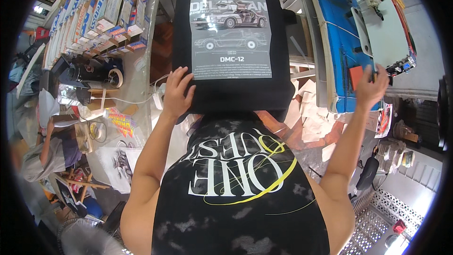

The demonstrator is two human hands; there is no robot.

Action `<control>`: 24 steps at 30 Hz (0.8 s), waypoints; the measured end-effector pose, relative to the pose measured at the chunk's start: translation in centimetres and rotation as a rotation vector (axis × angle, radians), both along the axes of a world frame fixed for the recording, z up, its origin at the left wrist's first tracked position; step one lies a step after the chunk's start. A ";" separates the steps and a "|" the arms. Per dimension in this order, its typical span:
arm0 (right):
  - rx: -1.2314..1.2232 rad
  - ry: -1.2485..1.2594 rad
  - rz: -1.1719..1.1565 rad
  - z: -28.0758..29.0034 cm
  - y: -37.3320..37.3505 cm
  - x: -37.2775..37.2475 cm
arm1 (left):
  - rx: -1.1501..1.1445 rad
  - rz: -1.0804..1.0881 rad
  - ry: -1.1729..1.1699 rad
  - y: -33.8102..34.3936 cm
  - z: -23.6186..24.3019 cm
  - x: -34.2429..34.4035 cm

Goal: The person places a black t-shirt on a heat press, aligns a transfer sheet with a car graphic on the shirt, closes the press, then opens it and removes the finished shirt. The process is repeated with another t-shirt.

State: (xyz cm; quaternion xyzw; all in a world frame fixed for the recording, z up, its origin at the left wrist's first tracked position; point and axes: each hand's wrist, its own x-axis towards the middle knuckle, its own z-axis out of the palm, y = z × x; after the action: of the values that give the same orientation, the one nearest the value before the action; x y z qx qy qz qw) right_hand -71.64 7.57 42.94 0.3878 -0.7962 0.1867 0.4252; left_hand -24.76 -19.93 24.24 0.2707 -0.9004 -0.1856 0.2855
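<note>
Right on top of a black cloth point(226, 93) pulled over a rounded board sits a clear film sheet point(231, 56), printed in white and grey with car pictures: small views up top, a car with its door raised under those, then a side-on line drawing and some lettering. It's pretty centered left to right, with a wide strip of bare cloth between it and the board's near edge, and it catches some glare.

Left hand point(177, 93) is over the board's left edge, palm down, fingers loosely spread by the sheet's near-left corner. Nothing visible in its grip, and I honestly can't tell if it's touching the film or just the cloth.

Right hand point(373, 87) is well apart from that, off at the near-right corner of a blue panel point(337, 33). Fingers are spread, a bit blurry, right beside an orange-red patch point(356, 78). Doesn't look like it's gripping anything, but can't tell whether it's touching the panel.

Over on the left table point(141, 68), long cardboard boxes point(96, 19) are stacked toward the far end, a white cable point(132, 100) crosses the right edge, and a colorful print point(121, 122) lies nearer. Loose brownish papers point(312, 113) are scattered below the board's right side.
</note>
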 end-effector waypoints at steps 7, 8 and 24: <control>0.319 -0.500 -0.393 2.5 5.3 -8.7 | -0.130 0.007 -0.077 0.6 -0.6 -0.9; 0.356 -0.620 -0.423 2.2 5.5 -9.2 | -0.148 -0.002 -0.094 0.6 -0.6 -0.9; 0.276 -0.368 -0.258 1.1 -0.5 1.6 | -0.165 0.018 -0.055 1.0 -0.4 -1.0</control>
State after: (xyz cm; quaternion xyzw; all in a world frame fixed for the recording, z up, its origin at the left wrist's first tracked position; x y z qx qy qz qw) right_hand -70.05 7.05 44.08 0.2970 -0.9210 0.0881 0.2364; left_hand -25.74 -18.93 23.83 0.2595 -0.9177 -0.1008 0.2834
